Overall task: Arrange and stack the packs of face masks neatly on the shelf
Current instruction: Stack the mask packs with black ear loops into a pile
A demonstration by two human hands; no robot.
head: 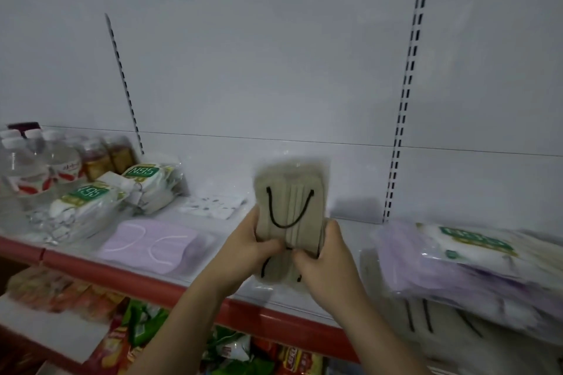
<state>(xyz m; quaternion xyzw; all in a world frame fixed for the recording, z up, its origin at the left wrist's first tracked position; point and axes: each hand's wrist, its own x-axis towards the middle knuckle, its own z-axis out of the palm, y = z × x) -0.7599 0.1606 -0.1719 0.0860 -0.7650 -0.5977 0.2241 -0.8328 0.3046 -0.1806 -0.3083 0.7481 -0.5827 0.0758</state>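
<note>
White back panels with 2 slotted uprights (406, 106) rise behind a white shelf (307, 298) edged with a red strip. Above the middle of that shelf, both hands hold a clear pack of beige masks (291, 204) with black ear loops, standing it on end and tilted slightly. The left hand (248, 248) grips the pack's lower left side, thumb across the front; the right hand (324, 256) grips the lower right side, thumb pressed near the centre. A second beige pack seems to lie under the hands, though blur makes it hard to be sure.

On the shelf to the left lies a flat pack of lilac masks (152, 242) with white loops. Behind it sit 2 heaps of white N95 packs (122, 195) with green labels, and a patterned white pack (213, 205) lies further back. Water bottles (33, 161) stand at the far left. At the right, a blurred pile (475, 265) of lilac and white packs rests on beige ones. Snack bags (146, 329) fill the shelf below.
</note>
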